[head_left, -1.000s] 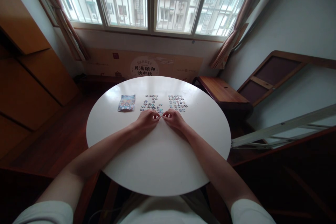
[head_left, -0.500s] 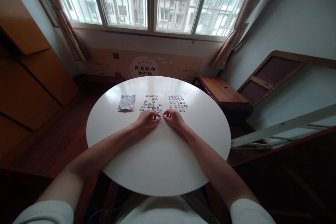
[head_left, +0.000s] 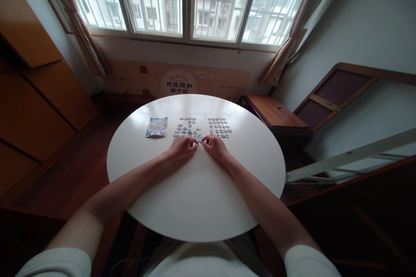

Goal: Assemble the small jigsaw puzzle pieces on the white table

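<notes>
My left hand point(head_left: 183, 146) and my right hand point(head_left: 215, 146) rest on the round white table point(head_left: 198, 190), fingertips pinched and meeting at a small jigsaw piece point(head_left: 199, 142) between them. Just beyond the fingers lies a cluster of loose jigsaw pieces point(head_left: 187, 129). To the right of it, more pieces point(head_left: 219, 126) are laid out in neat rows. A small colourful picture card point(head_left: 157, 127) lies to the left of the pieces.
A wooden bench point(head_left: 274, 114) stands right of the table, wooden cabinets point(head_left: 35, 95) on the left. A printed cardboard panel point(head_left: 178, 81) leans under the barred window point(head_left: 185, 0). A metal rail point(head_left: 351, 156) slants at the right.
Both hands have shifted very slightly away from me, toward the loose pieces, still pinched together.
</notes>
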A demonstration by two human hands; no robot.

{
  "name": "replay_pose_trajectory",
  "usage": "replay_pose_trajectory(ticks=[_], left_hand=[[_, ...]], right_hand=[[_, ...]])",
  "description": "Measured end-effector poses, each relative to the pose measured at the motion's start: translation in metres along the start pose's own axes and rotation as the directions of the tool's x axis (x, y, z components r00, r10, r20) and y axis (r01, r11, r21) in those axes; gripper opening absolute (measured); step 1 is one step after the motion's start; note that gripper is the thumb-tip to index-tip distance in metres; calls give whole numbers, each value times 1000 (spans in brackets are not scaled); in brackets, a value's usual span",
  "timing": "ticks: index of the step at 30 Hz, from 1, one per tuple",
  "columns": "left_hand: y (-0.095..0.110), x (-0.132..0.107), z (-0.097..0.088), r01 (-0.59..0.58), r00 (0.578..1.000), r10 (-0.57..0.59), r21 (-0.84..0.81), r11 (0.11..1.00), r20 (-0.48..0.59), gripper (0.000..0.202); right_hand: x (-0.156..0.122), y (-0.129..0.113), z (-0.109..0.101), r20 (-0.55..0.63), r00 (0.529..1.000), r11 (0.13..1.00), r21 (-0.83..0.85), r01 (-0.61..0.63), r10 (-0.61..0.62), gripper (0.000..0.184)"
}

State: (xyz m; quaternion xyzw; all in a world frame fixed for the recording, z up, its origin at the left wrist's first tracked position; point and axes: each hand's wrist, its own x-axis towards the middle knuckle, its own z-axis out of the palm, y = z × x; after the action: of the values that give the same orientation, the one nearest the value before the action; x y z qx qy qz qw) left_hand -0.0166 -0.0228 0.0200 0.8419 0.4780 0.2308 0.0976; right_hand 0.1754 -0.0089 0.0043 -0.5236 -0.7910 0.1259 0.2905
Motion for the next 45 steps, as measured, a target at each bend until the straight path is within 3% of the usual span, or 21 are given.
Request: replay_pose_trajectory(ticks=[45], left_hand=[[1,0,-1,2,1000,-2,1,1000,9,26]], right_hand=[[0,1,-1,8,1000,999,46,23,-23,13]])
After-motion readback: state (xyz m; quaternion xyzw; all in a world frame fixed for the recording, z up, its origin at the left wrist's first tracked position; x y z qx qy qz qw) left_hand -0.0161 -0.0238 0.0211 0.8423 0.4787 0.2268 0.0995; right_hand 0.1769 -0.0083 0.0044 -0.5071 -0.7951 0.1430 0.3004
